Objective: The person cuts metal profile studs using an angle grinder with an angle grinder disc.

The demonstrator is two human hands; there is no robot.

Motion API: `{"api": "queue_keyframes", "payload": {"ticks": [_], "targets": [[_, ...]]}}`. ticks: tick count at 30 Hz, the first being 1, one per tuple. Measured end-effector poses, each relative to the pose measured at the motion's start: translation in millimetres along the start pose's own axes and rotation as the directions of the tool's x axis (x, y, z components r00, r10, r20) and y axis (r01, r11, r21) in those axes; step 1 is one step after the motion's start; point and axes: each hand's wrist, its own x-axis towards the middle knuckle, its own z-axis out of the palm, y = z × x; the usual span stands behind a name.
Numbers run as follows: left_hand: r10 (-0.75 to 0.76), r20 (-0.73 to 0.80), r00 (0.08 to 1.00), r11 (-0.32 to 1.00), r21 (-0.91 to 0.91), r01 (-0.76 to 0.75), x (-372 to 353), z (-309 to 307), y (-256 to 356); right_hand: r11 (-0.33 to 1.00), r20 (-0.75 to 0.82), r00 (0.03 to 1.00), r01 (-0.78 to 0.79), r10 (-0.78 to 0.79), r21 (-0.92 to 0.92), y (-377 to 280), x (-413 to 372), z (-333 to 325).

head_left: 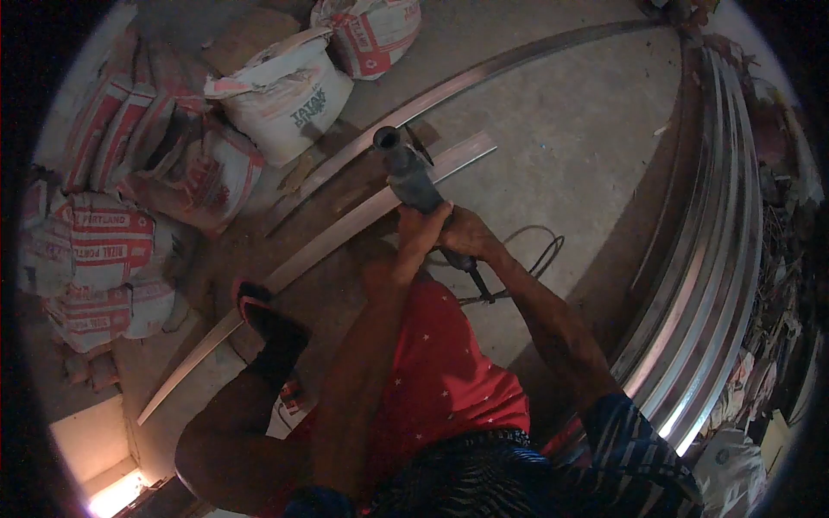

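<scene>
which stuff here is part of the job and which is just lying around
In use:
- grinder, gripped by left hand and right hand
- metal strip under the grinder, foot on it
- cable

Lying about:
- cement bags
- stacked channels
- second strip

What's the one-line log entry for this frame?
left hand: shut on angle grinder | right hand: shut on angle grinder | disc: at metal strip | foot: on strip | cement sacks: left
</scene>
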Motion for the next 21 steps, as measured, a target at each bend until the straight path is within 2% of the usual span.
{"api": "queue_keyframes", "payload": {"ticks": [1,4,10,13,14,17,19,21], "targets": [[0.009,-0.016,1.0,1.0,-0.002,-0.009,0.8,1.0,-2.2,1.0,-0.016,1.0,0.006,-0.006,0.016,0.0,-0.9,-0.5],[0.012,-0.015,1.0,1.0,-0.017,-0.013,1.2,0.2,-1.9,0.995,0.066,0.997,0.041,-0.035,-0.089,3.9,8.2,0.0],[-0.029,0.022,0.999,0.999,0.037,0.028,-0.8,-3.0,4.8,0.994,0.057,0.998,0.017,-0.011,-0.104,-11.0,-2.2,-6.4],[-0.024,0.06,0.998,1.0,0.003,0.024,-8.3,-7.0,21.2,0.999,0.023,1.0,-0.004,0.003,0.051,-4.3,-0.8,-1.2],[-0.016,0.071,0.997,1.0,-0.016,0.017,-10.4,-7.2,27.2,1.0,0.033,0.999,0.001,-0.002,0.024,-1.9,0.0,-1.5],[-0.026,-0.018,1.0,0.996,0.08,0.027,-5.0,-2.5,15.8,0.999,0.046,0.999,-0.013,0.015,-0.043,-4.9,2.4,-3.7],[-0.031,-0.022,0.999,0.994,0.103,0.033,-1.1,-1.8,9.2,0.996,0.028,0.998,-0.062,0.064,-0.069,2.8,7.6,2.5],[-0.027,-0.012,1.0,0.992,0.12,0.028,1.0,-2.5,7.5,0.998,0.031,0.999,-0.031,0.033,-0.056,4.5,6.1,1.6]]}}
